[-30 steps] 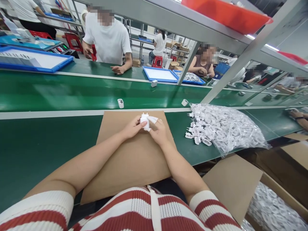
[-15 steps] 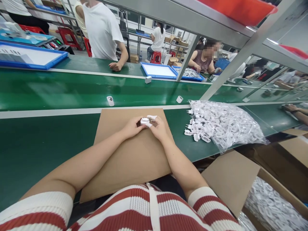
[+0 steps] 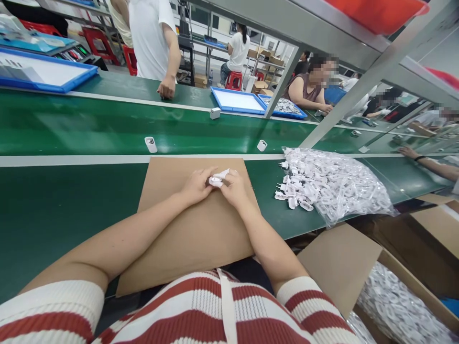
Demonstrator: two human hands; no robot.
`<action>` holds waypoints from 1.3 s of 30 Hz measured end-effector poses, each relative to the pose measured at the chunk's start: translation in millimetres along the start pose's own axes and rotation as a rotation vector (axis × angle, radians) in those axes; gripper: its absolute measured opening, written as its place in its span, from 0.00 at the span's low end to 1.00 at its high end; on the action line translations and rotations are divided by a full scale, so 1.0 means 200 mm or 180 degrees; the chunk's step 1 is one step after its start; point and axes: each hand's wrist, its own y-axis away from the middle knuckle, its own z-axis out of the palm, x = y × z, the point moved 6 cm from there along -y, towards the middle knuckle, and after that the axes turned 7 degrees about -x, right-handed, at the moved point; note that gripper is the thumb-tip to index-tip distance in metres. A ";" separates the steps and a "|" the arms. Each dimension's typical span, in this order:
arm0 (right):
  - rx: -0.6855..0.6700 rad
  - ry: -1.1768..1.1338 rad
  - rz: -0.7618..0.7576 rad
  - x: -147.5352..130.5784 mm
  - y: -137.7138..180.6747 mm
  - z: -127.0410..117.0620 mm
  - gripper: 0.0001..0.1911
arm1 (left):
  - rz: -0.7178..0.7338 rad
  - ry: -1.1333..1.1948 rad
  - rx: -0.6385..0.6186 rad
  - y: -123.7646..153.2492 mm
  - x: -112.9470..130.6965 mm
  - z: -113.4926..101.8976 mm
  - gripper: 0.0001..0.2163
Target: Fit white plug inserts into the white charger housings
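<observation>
Above the sheet of brown cardboard, both of my hands are closed around one small white plastic charger part. My left hand grips its left side between thumb and fingers. Against the right side press the fingers of my right hand, with white covers on some fingertips. Fingers hide much of the part, so its exact shape cannot be made out. To the right, a clear plastic bag lies open, with many white plug parts spilling from its mouth.
Beyond the cardboard runs a green conveyor belt carrying white charger housings. Blue-rimmed trays stand across it. A slanted metal post rises at right. An open carton holds bagged parts below. Co-workers sit or stand nearby.
Housings on the belt have shifted left. In my hands the white part has turned slightly, and my right fingers have moved over it. The co-worker opposite has lowered a hand onto the bench.
</observation>
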 end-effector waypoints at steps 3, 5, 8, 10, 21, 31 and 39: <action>-0.0095 0.0204 0.0069 0.02 -0.03 0.02 0.12 | -0.0074 0.0277 -0.0020 -0.01 -0.02 0.00 0.30; -0.0084 0.0170 0.0174 0.03 -0.05 0.03 0.10 | -0.0115 0.0483 -0.0012 -0.02 -0.04 0.00 0.30; 0.0044 0.0039 0.0429 0.06 -0.06 0.05 0.11 | -0.0143 0.0634 -0.0029 -0.04 -0.04 0.00 0.27; 0.0104 0.0026 0.0531 0.06 -0.06 0.06 0.13 | -0.0164 0.0723 -0.0048 -0.04 -0.04 0.00 0.26; 0.0485 -0.1520 0.1498 0.08 -0.02 -0.26 0.45 | -0.0517 0.1971 -0.0153 -0.04 0.13 -0.20 0.33; 0.0135 -0.1444 0.0055 -0.40 0.23 -0.42 0.29 | -0.0352 0.2629 -0.0320 0.17 0.42 -0.37 0.32; -0.0107 -0.0661 -0.0670 -0.61 0.55 -0.19 0.28 | -0.0700 0.2749 -0.1163 0.50 0.44 -0.13 0.22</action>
